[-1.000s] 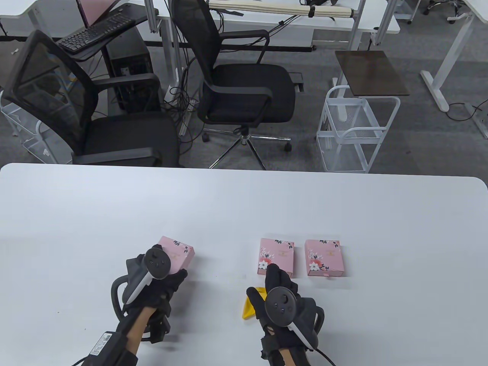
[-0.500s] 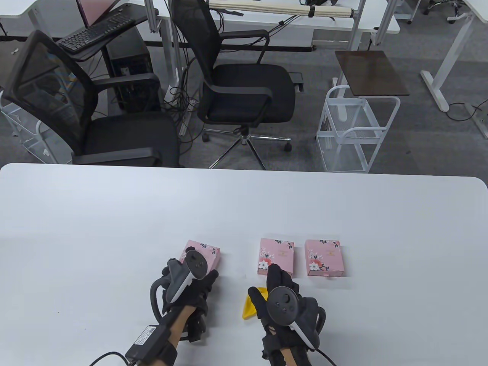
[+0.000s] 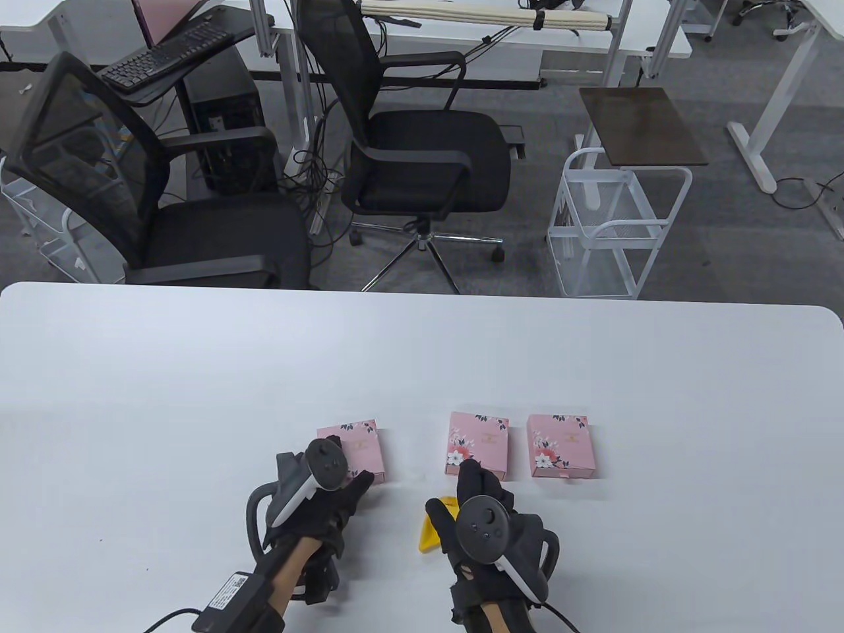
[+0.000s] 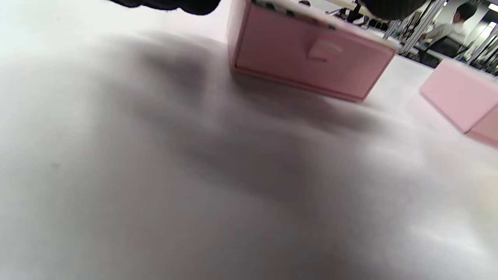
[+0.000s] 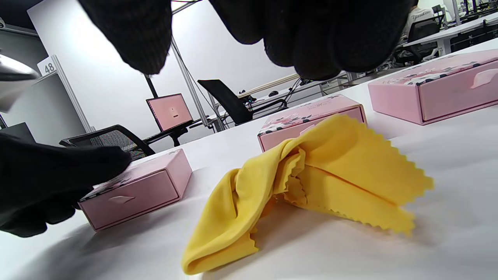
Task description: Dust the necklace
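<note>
Table view: three pink floral drawer boxes lie in a row near the front of a white table (image 3: pixel 198 369). The left hand (image 3: pixel 326 504), gloved in black with a tracker strapped to its back, rests its fingers on the near edge of the left box (image 3: pixel 356 452); whether the fingers curl round the box cannot be told from here. The right hand (image 3: pixel 484 521) hovers over a crumpled yellow cloth (image 3: pixel 432 531), its forefinger reaching toward the near edge of the middle box (image 3: pixel 478 443). The right box (image 3: pixel 562 445) sits just beside the middle one, untouched. No necklace is in sight; all three boxes appear closed. Two black office chairs (image 3: pixel 409 151) and a white wire cart (image 3: pixel 616 227) stand beyond the table

Left wrist view: the left box (image 4: pixel 311 62) fills the top of the frame, its drawer front and small pull tab facing the camera, drawer pushed in. Dark gloved fingertips (image 4: pixel 389 6) lie on its lid at the top edge. A second pink box (image 4: pixel 459 95) shows at right

Right wrist view: the right hand's fingers (image 5: pixel 319 35) hang loosely above the yellow cloth (image 5: pixel 311 182), which has pinked edges, and hold nothing. The left hand (image 5: pixel 50 182) rests on top of the left box (image 5: pixel 136 190). The other two boxes sit behind the cloth, drawers shut
</note>
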`<action>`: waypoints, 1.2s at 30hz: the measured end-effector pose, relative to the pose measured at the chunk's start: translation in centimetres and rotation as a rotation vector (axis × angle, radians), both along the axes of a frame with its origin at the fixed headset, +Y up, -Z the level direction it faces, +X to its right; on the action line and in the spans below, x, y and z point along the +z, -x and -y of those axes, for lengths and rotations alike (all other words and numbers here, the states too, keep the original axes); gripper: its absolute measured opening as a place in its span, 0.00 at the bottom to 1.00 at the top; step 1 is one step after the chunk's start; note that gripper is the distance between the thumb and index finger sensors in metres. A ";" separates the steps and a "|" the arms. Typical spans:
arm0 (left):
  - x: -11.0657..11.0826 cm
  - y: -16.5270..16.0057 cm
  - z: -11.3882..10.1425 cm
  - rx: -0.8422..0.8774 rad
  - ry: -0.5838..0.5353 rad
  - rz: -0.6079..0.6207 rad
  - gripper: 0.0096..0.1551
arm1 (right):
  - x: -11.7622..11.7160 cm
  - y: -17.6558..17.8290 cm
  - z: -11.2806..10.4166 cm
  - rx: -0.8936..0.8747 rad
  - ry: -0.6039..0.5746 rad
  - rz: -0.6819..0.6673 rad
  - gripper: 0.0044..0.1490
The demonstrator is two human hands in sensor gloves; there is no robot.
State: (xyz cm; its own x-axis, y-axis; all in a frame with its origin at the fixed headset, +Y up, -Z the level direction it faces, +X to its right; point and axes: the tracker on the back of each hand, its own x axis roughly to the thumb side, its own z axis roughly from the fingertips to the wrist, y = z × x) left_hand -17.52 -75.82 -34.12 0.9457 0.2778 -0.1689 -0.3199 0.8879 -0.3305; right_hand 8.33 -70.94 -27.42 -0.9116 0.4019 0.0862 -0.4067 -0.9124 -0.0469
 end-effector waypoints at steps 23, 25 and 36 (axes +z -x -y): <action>1.7 2.6 0.6 0.033 -0.232 0.279 0.33 | -0.5 4.0 0.6 -0.354 0.154 -0.087 0.32; 1.6 2.3 1.2 -0.003 -0.175 0.303 0.32 | -1.4 5.4 1.5 -0.409 0.262 -0.068 0.30; 1.0 2.8 1.6 0.021 -0.175 0.278 0.29 | -4.7 10.2 6.3 -0.525 0.583 0.136 0.34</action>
